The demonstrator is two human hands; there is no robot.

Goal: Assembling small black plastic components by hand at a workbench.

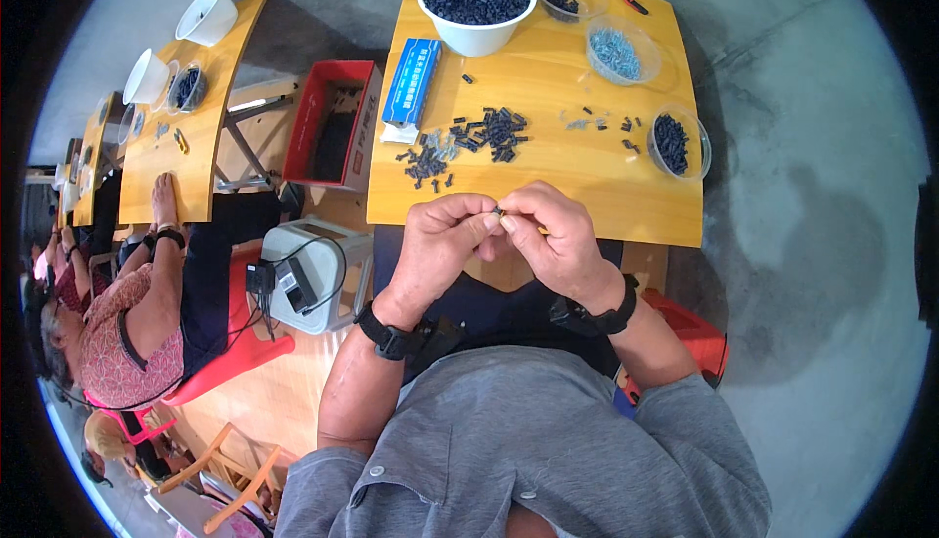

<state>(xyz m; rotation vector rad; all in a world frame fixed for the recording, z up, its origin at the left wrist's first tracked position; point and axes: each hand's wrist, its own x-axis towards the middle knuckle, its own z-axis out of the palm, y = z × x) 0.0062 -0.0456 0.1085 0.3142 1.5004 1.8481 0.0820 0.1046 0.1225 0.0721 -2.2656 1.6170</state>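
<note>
Right at the near edge of the bench, both hands meet around one tiny black part. The left hand and the right hand each pinch it between thumb and fingertips, so only a dark speck of it shows; its shape is too small to tell. Both wrists wear black bands.

Farther in, a loose heap of the same black pieces lies near the middle of the yellow wooden bench. A white bowl heaped with black pieces stands at the far edge, a blue box lies along the left edge, and clear dishes sit by the right edge, one with black pieces and one with pale blue bits.

Grey concrete floor surrounds the bench. To the left stands another yellow bench, where another person sits, with a red crate between the two benches.
</note>
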